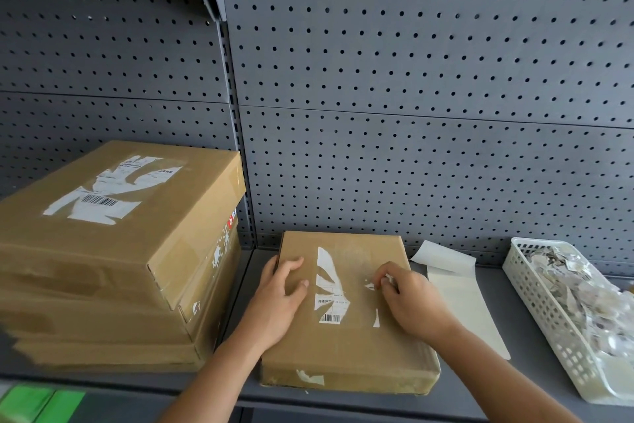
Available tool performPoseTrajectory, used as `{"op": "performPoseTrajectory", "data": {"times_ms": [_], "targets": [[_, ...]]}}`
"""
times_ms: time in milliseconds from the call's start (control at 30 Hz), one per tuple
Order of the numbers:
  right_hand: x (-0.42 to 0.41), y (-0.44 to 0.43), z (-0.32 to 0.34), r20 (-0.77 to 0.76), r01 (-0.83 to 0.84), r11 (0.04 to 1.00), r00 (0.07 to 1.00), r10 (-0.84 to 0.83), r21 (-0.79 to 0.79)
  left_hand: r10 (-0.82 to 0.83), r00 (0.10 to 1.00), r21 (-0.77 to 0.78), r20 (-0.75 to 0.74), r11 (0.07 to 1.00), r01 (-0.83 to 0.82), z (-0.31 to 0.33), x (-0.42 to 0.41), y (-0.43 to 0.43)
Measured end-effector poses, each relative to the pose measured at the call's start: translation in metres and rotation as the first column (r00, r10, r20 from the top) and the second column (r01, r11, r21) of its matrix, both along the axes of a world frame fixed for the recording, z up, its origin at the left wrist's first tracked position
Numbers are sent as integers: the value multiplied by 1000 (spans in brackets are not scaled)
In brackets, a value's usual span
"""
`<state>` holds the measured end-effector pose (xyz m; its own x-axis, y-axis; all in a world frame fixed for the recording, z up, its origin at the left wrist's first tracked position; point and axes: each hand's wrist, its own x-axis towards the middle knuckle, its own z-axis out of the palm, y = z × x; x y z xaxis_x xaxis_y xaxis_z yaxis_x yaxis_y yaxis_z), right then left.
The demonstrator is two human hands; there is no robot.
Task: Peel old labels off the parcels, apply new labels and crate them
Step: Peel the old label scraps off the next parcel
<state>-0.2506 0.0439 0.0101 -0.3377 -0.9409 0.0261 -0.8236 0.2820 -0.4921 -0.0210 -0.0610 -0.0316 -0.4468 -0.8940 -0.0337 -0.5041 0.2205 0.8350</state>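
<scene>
1. Holding the flat parcel (343, 354) steady, the left hand (281, 295) lies spread on its top near the L edge & presses down, so the box can't slide.
2. The right hand (411, 302) pinches a small white bit of the old label (326, 271) w/ its fingertips, prob. to pull it up. I think this box is at the peeling step.
3. The parcel lies flat on the grey shelf (514, 313), label side up, right in front, so both hands reach it easy.
4. The old label is torn: thin white strips & a barcode piece stick to the brown card. The paper looks thin, so it may come off in tiny bits.
5. The parcel is smooth brown cardboard w/ soft, dented corners.
6. On the L sits a stack of bigger boxes (103, 268). The top one has a torn label too, so it's prob. waiting its turn.
7. Just R of the parcel lies a pale, waxy-looking sheet (459, 302), maybe label backing.
8. Further R, a white plastic basket (549, 319) w/ little holes holds crumpled scraps. It's near, so I guess bits get dropped there.
</scene>
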Motion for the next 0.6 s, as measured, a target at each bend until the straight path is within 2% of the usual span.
{"op": "performPoseTrajectory", "data": {"times_ms": [67, 167, 300, 400, 600], "targets": [[0, 0, -1, -1, 5, 1000, 1000, -5, -25, 1, 1000, 7, 4, 1000, -1, -1, 0, 0], [6, 0, -3, -82, -12, 1000, 997, 11, -11, -2, 1000, -2, 6, 1000, 2, -2, 1, -1], [3, 0, -1, -57, -21, 999, 998, 24, 42, -2, 1000, 1, 2, 1000, 2, -4, 1, -2], [-1, 0, -3, 10, 6, 1000, 1000, -6, 2, -5, 1000, -9, 6, 1000, 5, -4, 1, -2], [6, -3, -4, -73, -17, 1000, 997, 18, 19, -3, 1000, -1, 3, 1000, 3, -2, 1, -1]]}}
